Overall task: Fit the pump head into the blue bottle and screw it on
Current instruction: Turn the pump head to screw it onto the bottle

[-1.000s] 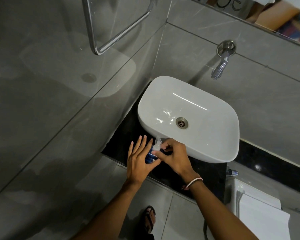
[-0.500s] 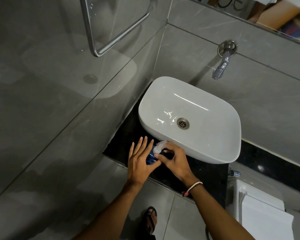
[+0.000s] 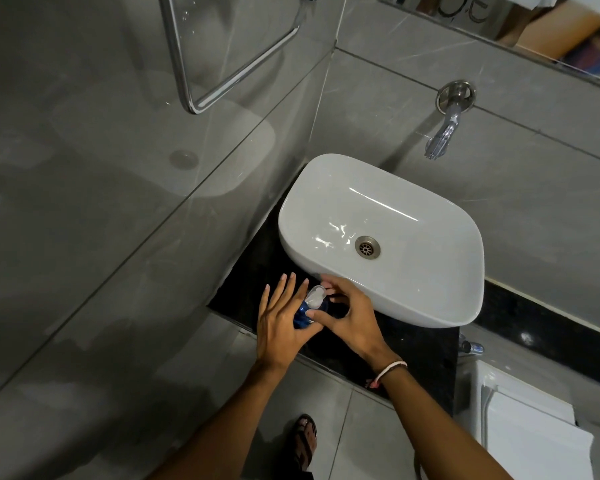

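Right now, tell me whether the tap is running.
Off. No stream falls from the tap to the sink; the drain lies uncovered.

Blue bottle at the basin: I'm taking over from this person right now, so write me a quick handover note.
Left hand: open, fingers straight, palm against the side of the blue bottle.
Right hand: fingers and thumb curled round the bottle at its white pump top.
The bottle is over the black counter, just in front of the white basin.
Done: bottle in hand; no soap visible, and the tap is not running.
Left, probably: dispense soap, then wash.
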A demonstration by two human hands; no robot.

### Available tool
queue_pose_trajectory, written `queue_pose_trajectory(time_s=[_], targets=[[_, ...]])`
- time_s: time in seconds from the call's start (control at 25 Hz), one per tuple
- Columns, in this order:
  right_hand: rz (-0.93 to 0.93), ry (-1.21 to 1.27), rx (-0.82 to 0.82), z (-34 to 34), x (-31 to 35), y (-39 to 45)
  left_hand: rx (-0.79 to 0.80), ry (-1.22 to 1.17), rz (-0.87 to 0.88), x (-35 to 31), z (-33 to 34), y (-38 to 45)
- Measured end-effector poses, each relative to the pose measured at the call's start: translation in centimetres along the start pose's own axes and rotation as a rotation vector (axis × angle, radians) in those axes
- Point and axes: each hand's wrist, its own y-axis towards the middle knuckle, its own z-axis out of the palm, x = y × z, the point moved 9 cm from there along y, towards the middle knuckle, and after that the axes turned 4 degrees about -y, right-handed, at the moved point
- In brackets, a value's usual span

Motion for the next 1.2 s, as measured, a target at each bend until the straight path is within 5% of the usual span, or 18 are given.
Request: queue_pose_trajectory(time_s=[1.2], targets=[[-0.006, 0.016, 0.043, 0.17, 0.13, 0.61, -0.002, 0.029, 0.005, 0.05, -0.01, -0.01]])
